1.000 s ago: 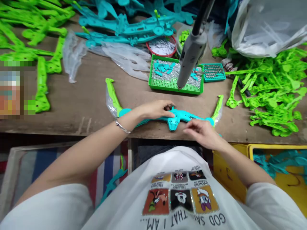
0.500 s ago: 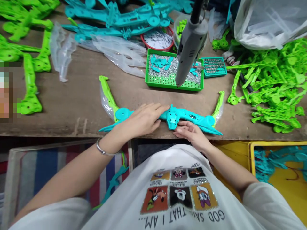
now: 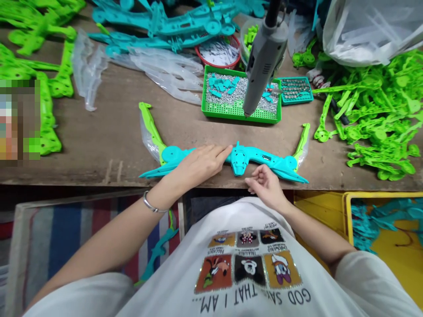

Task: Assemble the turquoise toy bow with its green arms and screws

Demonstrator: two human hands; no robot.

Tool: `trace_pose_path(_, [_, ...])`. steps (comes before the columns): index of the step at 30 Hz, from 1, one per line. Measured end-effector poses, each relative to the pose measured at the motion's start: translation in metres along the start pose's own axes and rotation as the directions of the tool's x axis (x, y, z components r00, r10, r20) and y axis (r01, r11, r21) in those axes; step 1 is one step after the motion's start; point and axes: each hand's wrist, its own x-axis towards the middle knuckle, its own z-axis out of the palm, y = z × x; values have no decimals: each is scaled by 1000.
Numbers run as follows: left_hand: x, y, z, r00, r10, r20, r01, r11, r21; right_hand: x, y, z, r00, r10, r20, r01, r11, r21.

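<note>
A turquoise toy bow (image 3: pixel 238 159) lies on the wooden table in front of me, with light-green tips (image 3: pixel 150 123) and clear plastic pieces at both ends. My left hand (image 3: pixel 202 164) lies across the bow's left limb, its fingers close together and hooked over the far edge, the thumb out of sight. Just below the right limb is my right hand (image 3: pixel 266 184), apart from the bow. Its fingers are curled in toward the palm, and whatever may be in them is hidden.
A grey electric screwdriver (image 3: pixel 264 66) hangs over a green basket (image 3: pixel 241 115) of screws and turquoise bits. A teal tray (image 3: pixel 296 90) stands beside it. Green parts (image 3: pixel 380 123) pile up on the right, and turquoise bow bodies (image 3: pixel 165 26) at the back. A yellow crate (image 3: pixel 346 215) is below right.
My right hand has drawn back from the bow's underside toward me, and its fingers have curled. My left hand stays on the left limb, its thumb now hidden.
</note>
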Motion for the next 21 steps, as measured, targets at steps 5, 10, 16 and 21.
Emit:
trace_pose_path(5, [-1, -4, 1, 999, 22, 31, -21, 999, -26, -16, -11, 25, 908, -135, 397, 348, 770, -534])
trace_pose_path(10, [2, -8, -1, 997, 71, 35, -71, 997, -14, -1, -21, 60, 921, 10, 389, 345, 443, -828])
trace_pose_path(16, [2, -9, -1, 998, 63, 11, -62, 997, -41, 2, -23, 74, 945, 17, 326, 301, 341, -891])
trace_pose_path(21, [2, -9, 0, 997, 81, -9, -81, 997, 5, 2, -26, 76, 959, 12, 285, 263, 349, -899])
